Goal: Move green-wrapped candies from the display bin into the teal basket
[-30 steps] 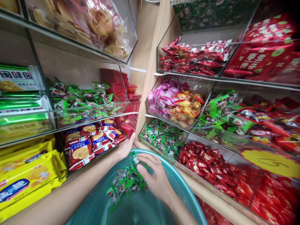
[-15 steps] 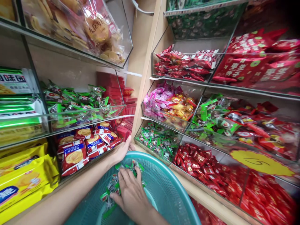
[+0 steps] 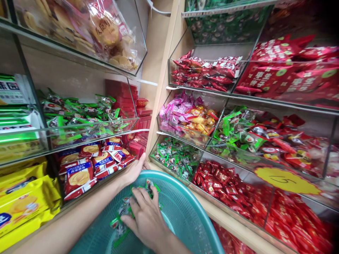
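A teal plastic basket [image 3: 189, 218] with a perforated wall is in front of me, tilted. My left hand [image 3: 135, 171] is at its far left rim, with the thumb up and the other fingers partly hidden behind the rim. Inside the basket, my right hand [image 3: 148, 215] lies palm down over small green-and-clear wrapped candies [image 3: 123, 211], its fingers spread and slightly bent. The palm covers part of the candies. Just beyond the rim is a clear bin of similar small green-wrapped candies [image 3: 174, 157].
Red-wrapped candies [image 3: 217, 180] fill bins at the right, below a yellow price tag [image 3: 287, 180]. Blue-and-red cookie packs [image 3: 79, 173] and yellow packages [image 3: 26, 201] sit at the left. A wooden post [image 3: 160, 70] divides the glass-fronted shelves.
The view has shifted slightly, so the shelves appear a little further left. My right hand's fingers have spread a bit over the candies. My left hand stays at the rim.
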Available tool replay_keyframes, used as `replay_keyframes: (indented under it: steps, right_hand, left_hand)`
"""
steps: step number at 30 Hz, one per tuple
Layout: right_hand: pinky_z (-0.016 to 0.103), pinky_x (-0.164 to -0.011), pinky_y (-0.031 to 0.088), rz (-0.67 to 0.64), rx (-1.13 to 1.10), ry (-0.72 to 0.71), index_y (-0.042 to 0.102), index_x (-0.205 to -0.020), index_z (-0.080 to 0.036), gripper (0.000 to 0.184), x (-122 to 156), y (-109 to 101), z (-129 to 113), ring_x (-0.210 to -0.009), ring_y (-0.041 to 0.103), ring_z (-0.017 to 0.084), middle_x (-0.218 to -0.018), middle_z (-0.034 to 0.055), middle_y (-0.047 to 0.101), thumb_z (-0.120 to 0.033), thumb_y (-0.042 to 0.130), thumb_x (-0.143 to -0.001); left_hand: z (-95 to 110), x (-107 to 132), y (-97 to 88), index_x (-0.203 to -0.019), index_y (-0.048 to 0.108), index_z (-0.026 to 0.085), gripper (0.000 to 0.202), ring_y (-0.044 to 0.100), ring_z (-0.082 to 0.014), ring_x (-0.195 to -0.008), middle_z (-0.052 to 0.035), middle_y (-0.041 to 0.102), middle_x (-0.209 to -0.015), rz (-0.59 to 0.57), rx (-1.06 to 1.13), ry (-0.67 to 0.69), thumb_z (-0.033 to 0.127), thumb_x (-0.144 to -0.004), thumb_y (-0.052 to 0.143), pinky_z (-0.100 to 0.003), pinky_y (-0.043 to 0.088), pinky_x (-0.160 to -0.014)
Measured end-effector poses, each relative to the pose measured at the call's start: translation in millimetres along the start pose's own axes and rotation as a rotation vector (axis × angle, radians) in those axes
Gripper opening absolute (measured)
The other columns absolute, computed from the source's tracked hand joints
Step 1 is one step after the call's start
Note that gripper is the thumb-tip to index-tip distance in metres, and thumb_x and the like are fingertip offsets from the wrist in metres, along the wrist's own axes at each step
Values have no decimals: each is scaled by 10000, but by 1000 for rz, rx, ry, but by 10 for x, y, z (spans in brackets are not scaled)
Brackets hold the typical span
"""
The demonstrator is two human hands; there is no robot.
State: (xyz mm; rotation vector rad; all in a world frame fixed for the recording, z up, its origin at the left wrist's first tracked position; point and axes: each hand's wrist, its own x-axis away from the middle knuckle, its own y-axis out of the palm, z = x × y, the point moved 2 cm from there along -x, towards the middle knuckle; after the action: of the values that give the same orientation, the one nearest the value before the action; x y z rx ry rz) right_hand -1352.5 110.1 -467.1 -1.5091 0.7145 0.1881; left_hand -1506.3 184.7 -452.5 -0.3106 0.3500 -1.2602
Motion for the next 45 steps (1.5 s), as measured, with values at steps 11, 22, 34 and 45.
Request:
replay_keyframes:
  steps: [11, 22, 34, 45]
  right_hand:
    - [415, -958, 336, 223, 293, 374, 501, -1170, -115, 433, -22, -454, 1197, -1163, 436, 249, -1260, 175, 490, -423, 351, -904]
    - [407, -801, 387, -10, 402, 557, 575, -914, -147, 462, -104, -356, 1240, -947, 553, 267, -1024, 170, 612, -505, 283, -900]
    - [427, -850, 357, 47, 478, 469, 596, -937, -126, 432, -38, -362, 1223, -948, 491, 277, -996, 171, 549, -489, 370, -876]
    - [425, -924, 331, 245, 344, 358, 558, -1014, -153, 346, -6, -455, 1217, -1074, 440, 250, -1158, 144, 496, -427, 389, -889]
  left_hand:
    - [16, 27, -17, -704, 694, 156, 812, 624, -228, -706, -65, 693, -689, -13, -38, -23, 714, -793, 112, -309, 444, -695]
    - [53, 83, -2, -712, 702, 166, 792, 621, -231, -758, -70, 705, -768, 13, -90, 24, 678, -819, 107, -309, 428, -769]
    - [98, 101, -21, -690, 689, 163, 780, 617, -236, -762, -73, 696, -751, 21, -97, 14, 683, -814, 122, -316, 428, -761]
    - [63, 74, -20, -677, 685, 156, 789, 619, -221, -730, -65, 687, -704, 19, -47, 11, 700, -805, 128, -306, 434, -738]
